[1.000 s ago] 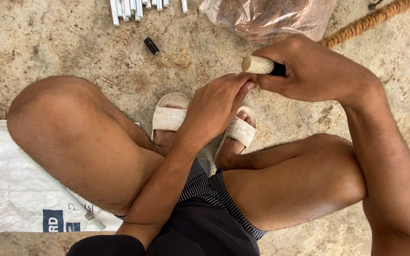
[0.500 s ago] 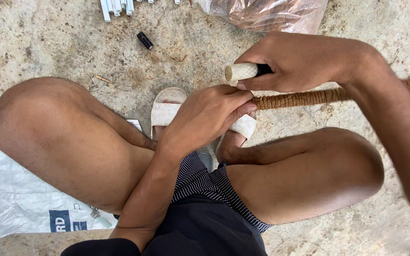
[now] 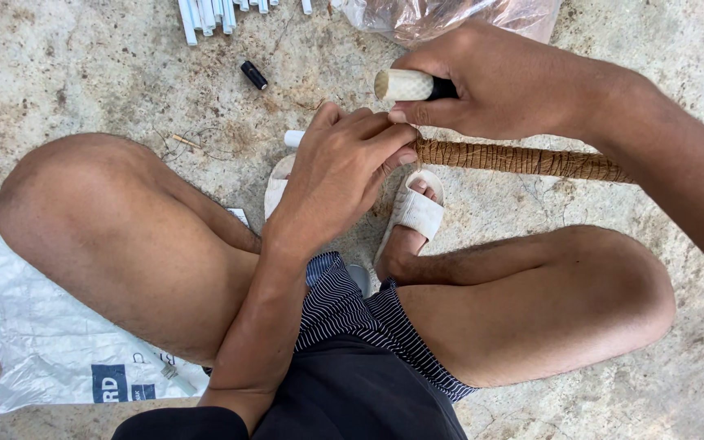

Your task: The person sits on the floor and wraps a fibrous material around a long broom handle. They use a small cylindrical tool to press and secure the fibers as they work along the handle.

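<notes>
Seated low on a rough concrete floor [image 3: 83,90], knees spread wide, white sandals [image 3: 413,213] on both feet. Left hand [image 3: 344,167] curled, fingertips bunched and pinching at the near end of a brown rope-wrapped stick [image 3: 515,159], right where the wrapping begins; whether a thin thread sits between those fingertips, cannot tell. Right hand [image 3: 503,81] closed in a fist around a tool with a pale cream handle [image 3: 405,84], the butt of the handle poking out toward the left, a dark part just visible against the fingers, the working end hidden inside the grip. Both hands touching or nearly touching above the stick's end, right thumb pressed close to the left fingertips. Stick lying roughly level, running from the hands off to the right under the right forearm, above the right knee and over the sandalled foot. Small white tube [image 3: 293,138] peeking out just behind the left hand. Farther up the floor, a row of white tubes [image 3: 209,12] at the top edge, a small black cap-like piece [image 3: 254,75] just below them, and a crumpled clear plastic bag [image 3: 450,18] behind the right hand. White woven sack [image 3: 50,342] flat on the ground beneath the left leg. Striped shorts [image 3: 344,310] between the knees.
</notes>
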